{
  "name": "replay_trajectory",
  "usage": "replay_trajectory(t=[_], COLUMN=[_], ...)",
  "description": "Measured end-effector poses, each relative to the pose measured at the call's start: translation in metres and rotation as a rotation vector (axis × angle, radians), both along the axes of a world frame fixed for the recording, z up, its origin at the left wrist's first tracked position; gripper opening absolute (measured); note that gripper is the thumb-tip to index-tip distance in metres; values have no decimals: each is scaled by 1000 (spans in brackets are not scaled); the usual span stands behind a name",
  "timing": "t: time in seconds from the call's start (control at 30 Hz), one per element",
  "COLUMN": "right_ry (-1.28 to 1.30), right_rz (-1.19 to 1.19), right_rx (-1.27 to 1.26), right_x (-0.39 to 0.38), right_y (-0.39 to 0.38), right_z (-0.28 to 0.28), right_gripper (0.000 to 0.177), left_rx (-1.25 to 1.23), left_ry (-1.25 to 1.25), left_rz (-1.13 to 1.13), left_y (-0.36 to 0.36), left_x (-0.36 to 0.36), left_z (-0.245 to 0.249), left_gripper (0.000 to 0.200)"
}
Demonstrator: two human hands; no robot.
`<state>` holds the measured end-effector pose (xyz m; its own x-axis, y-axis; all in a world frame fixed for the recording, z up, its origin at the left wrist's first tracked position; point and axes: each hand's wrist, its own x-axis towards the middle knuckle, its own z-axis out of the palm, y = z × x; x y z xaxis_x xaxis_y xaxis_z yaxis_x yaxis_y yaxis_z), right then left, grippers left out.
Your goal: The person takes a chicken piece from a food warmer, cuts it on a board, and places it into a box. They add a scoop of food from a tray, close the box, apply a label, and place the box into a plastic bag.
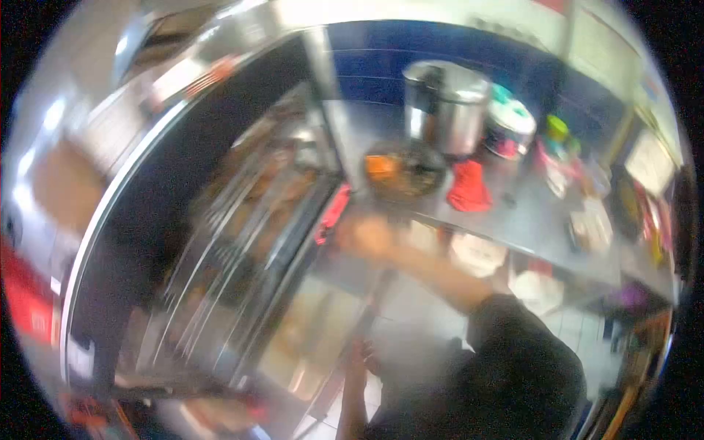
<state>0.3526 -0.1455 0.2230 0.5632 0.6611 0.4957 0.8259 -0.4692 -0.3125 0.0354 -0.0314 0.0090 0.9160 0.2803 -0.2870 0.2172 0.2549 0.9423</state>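
My right hand (370,238), smeared by motion, reaches out from a dark sleeve toward the frame of a food display cabinet (176,139). It is nearest to a bright red strip (334,213) on the cabinet's edge. Lower down, my left hand (361,359) hangs beside the cabinet's lower panel (312,330), its fingers blurred. Inside the cabinet, sloping wire racks (227,242) carry brownish food that is too blurred to name.
A steel counter (528,227) runs along the blue tiled wall. On it stand a dark round pan (422,176) with something orange, a tall steel pot (462,110), a red cloth (469,189) and a white round appliance (511,128). White containers (477,253) sit beneath.
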Motion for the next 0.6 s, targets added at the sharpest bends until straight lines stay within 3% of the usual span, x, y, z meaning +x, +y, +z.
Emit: replay_trajectory(t=[0.03,0.07,0.1,0.17,0.2,0.23,0.27,0.3,0.33,0.37,0.4,0.43,0.47,0.5,0.57,0.6], right_ry=[349,152,452,514,820,1100,1214,1301,1177,1232,1218,927,711,688,634,608], right_rz=[-154,103,300,48,-59,-196,-207,-663,-888,-1191,-1443,-1415,-1440,-1619,-1853,-1900], right_rx=[-403,2,-2,171,-64,-304,-826,-728,-617,-330,-60,113,-114,94,488,684], right_x=[-41,-88,-107,-169,-182,-190,-189,-227,-264,-298,-315,-366,-395,-412,-416,-406], right_y=[-19,-60,-76,-160,-234,-311,-379,-464,-537,-602,-642,-724,-763,-783,-791,-780], right_z=[-21,-67,-147,-274,-190,-201,-307,-299,-290,-292,-260,-338,-310,-284,-213,-168], right_gripper=[34,49,59,61,62,63,65,66,71,71,65,55,50,48,46,45], left_rx=[-786,-900,-919,-912,-920,-908,-894,-883,-658,-433,-316,-200,-92,8,-524,223], left_ry=[258,286,219,109,98,106,109,137,149,154,179,202,166,122,68,-183], left_rz=[22,6,-42,-129,-157,-183,-222,-244,-375,-506,-545,-583,-576,-578,-818,-712], left_y=[-25,-50,-73,-123,-150,-178,-208,-235,-261,-287,-305,-324,-347,-364,-349,-373], left_x=[29,55,79,127,145,166,186,204,222,243,271,294,319,346,446,478], left_z=[13,30,51,86,101,111,119,122,124,125,115,110,119,127,102,79], left_gripper=[57,62,67,76,81,85,90,90,91,93,90,88,84,80,83,75])
